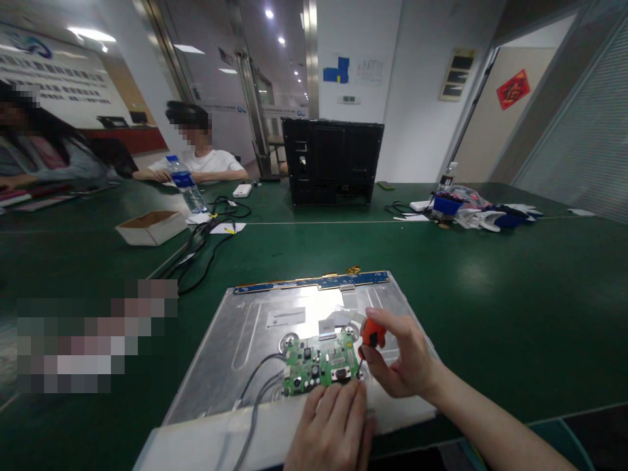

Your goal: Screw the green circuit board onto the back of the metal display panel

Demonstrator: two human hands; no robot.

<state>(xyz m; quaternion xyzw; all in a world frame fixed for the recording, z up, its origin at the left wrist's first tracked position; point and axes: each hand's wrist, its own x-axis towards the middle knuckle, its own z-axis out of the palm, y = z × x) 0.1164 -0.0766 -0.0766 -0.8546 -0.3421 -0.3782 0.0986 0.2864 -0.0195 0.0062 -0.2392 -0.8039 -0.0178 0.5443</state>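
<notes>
A green circuit board [321, 361] lies on the back of a silver display panel [210, 366]. My right hand [405, 360] is closed round the red and black handle of a screwdriver [373, 332]. Its thin shaft points down, with the tip at the board's near right corner; the screw under it is too small to make out. My left hand [331, 428] rests palm down at the board's near edge, fingers laid side by side close to the screwdriver tip. Grey cables [260, 405] run from the board's left side. A blue strip board [314, 284] lines the panel's far edge.
A black monitor housing [333, 163] stands upright across the green table [490, 314]. An open box [152, 229], a water bottle [186, 185] and black cables [196, 245] lie or stand left. Gloves [478, 219] are heaped at right. Two people sit at the far left.
</notes>
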